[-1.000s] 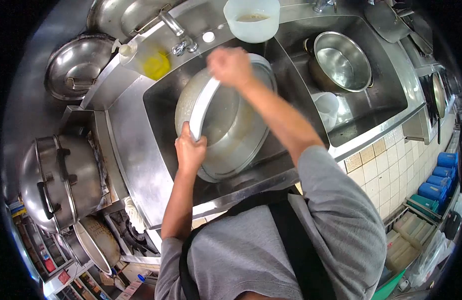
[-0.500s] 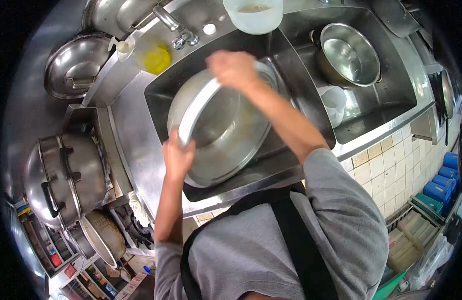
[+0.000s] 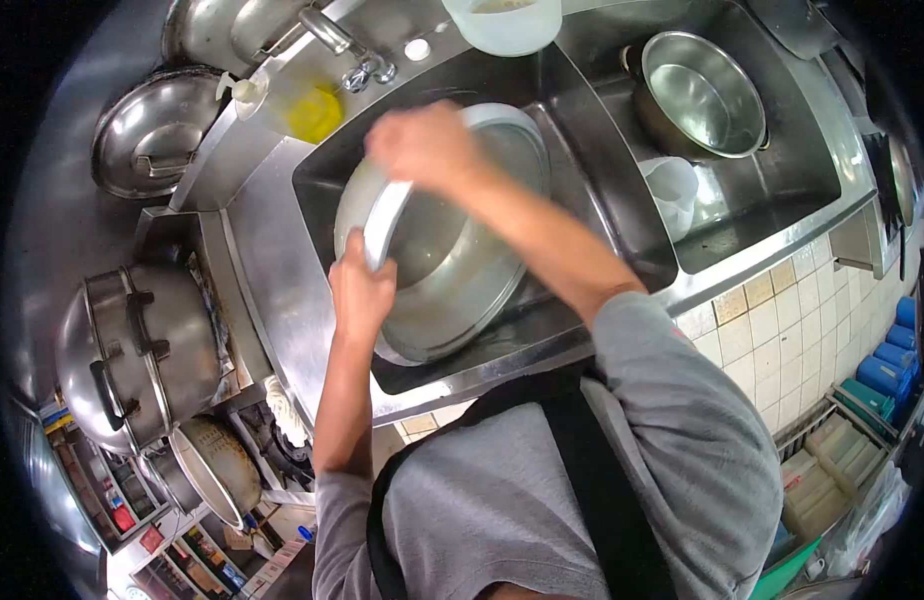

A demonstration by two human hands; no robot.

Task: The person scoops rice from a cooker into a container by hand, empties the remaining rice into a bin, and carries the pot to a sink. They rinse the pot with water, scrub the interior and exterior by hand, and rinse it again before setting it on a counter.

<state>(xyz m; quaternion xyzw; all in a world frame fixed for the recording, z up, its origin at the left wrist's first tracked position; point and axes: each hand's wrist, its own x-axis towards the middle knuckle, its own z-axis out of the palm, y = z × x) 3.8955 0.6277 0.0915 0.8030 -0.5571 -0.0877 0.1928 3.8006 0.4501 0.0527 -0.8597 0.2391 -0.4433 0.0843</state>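
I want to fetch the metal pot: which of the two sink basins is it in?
The right basin, where the metal pot sits beside a small white container; the left basin holds the large bowl.

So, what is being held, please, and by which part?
The left hand grips the basin by its rim; the right hand is too blurred to tell.

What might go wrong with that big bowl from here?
The bowl looks tilted in the sink, and the left hand grips only its rim, so it could slip or swing. The right hand is blurred, likely moving fast, and might slide off the rim. The plastic tub sits close behind the basin, so a wide swing could knock it in.
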